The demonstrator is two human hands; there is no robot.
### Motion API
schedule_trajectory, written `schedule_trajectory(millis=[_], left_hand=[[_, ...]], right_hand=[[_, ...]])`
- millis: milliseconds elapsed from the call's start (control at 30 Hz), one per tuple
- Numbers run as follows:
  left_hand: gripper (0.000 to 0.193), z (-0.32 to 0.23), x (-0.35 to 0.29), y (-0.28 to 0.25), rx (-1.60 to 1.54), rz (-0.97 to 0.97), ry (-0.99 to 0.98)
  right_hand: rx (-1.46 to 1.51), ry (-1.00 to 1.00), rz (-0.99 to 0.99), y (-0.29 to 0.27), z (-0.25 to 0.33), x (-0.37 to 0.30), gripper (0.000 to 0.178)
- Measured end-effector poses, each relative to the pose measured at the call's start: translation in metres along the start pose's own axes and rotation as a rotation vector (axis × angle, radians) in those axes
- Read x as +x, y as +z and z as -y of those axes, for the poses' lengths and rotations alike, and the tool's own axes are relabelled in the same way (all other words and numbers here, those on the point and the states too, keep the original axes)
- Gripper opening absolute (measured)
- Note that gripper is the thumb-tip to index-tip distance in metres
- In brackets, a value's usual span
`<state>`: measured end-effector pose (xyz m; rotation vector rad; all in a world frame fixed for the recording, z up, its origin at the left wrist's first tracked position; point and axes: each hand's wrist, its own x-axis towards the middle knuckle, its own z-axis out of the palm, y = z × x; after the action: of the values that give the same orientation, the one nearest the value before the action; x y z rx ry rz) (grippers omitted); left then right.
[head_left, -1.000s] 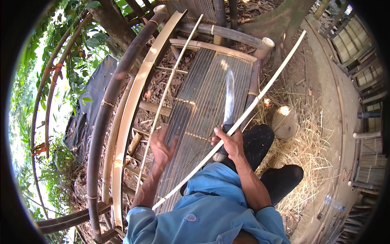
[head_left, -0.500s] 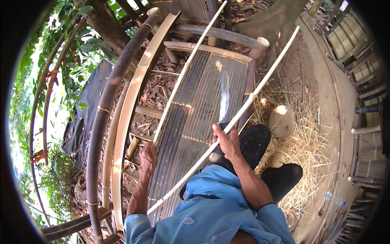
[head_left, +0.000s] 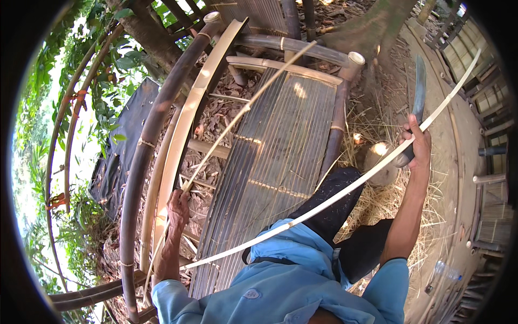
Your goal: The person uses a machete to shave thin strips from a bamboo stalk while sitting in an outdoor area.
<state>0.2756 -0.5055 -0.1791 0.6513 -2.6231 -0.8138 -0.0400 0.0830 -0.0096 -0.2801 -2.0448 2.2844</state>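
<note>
Head view: right hand (head_left: 417, 141), right of frame, clasps curved grey metal knife (head_left: 420, 89), long cream bamboo strip (head_left: 290, 223); left hand (head_left: 178, 208), left of centre, closed on thin tan bamboo strip (head_left: 247, 107). Risk: if crowded grip slips, knife may nick cream strip.

Slatted bamboo bench (head_left: 291, 146), dirt floor (head_left: 426, 189)
</note>
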Motion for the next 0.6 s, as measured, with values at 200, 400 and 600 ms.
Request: schedule_trajectory(millis=[200, 400, 600], left_hand=[[0.016, 0.006, 0.002, 0.020, 0.065, 0.002, 0.068], [0.055, -0.014, 0.018, 0.033, 0.448, -0.080, 0.251], [0.040, -0.168, -0.030, 0.028, -0.725, 1.135, 0.099]], right_hand=[[0.029, 0.030, 0.049, 0.008, -0.007, -0.015, 0.034], [0.062, 0.032, -0.005, 0.010, -0.013, -0.010, 0.034], [0.053, -0.061, -0.074, 0.007, 0.029, 0.022, 0.042]])
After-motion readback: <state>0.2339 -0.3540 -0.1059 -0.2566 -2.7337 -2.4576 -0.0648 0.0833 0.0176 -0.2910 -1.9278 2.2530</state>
